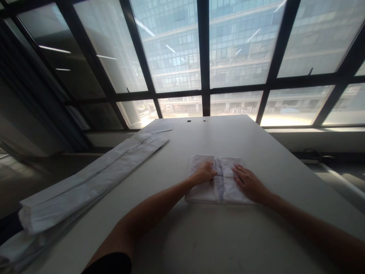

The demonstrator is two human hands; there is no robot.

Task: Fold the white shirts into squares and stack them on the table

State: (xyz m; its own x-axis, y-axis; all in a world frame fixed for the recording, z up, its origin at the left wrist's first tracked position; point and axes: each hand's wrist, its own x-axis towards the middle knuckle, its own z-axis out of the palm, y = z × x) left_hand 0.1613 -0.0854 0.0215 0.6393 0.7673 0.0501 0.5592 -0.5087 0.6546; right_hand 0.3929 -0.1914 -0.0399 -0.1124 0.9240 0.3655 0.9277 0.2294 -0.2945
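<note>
A white folded garment [232, 186] lies flat on the white table, its two folded sides parted by a shaded gap down the middle. My left hand [204, 172] is on the left half, fingers curled and closed on the cloth edge beside that gap. On the right half rests my right hand [250, 184], palm down with the fingers stretched out over the fabric. The cloth directly beneath both hands is hidden.
Long folded white garments [85, 182] lie stacked along the left edge of the white table [182, 228], partly hanging over it. A flat white piece [159, 127] is at the far left corner. Black-framed windows [205, 91] stand beyond the far end.
</note>
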